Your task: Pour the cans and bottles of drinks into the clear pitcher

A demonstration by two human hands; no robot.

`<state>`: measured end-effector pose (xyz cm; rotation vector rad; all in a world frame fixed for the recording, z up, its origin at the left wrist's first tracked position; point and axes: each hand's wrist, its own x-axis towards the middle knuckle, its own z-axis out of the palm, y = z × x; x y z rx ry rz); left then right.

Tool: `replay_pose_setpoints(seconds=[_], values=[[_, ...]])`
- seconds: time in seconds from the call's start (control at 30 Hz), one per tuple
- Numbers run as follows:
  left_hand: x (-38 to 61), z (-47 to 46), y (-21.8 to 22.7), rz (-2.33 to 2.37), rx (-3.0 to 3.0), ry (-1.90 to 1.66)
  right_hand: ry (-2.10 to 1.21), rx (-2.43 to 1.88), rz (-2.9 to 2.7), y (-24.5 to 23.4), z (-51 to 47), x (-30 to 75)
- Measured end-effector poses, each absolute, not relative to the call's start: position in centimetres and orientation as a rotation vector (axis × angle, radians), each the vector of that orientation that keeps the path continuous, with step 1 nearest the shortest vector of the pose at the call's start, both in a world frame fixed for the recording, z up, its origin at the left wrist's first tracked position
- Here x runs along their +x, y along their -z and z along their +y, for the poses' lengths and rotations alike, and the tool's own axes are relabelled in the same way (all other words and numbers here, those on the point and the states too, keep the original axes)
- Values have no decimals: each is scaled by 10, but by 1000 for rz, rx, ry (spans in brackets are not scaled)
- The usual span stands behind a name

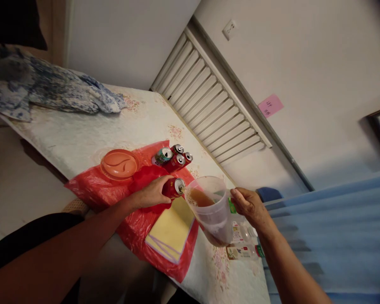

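Left hand (153,194) over floral tablecloth (79,133), radiator (210,97) beyond

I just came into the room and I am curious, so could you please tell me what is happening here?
A person's left hand holds a red can, while the right hand grips a translucent jug. The jug is tilted toward the can, its rim close to the can's top, and brown liquid appears to be pouring in. Four other cans stand together nearby, and a folded yellow cloth lies on red plastic.
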<state>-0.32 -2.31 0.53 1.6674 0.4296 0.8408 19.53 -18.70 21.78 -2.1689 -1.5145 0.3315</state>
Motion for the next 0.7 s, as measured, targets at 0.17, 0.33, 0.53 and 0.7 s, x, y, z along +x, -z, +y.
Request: replay_pose_setpoints(seconds=[0.17,0.33,0.53,0.7], values=[[-3,-23,-3,425,1661,-842,-374,-2173,-1493,-217,-187,195],[-1,-22,0,421,1668,-861,-399,-2177,-1493,-217,-186,195],[0,-22,2,411,1670,-865,-382,-2165,-1483,-215,-185,193],[-2,-23,-1,434,1663,-842,-376,-2170,-1486,-210,-186,193]])
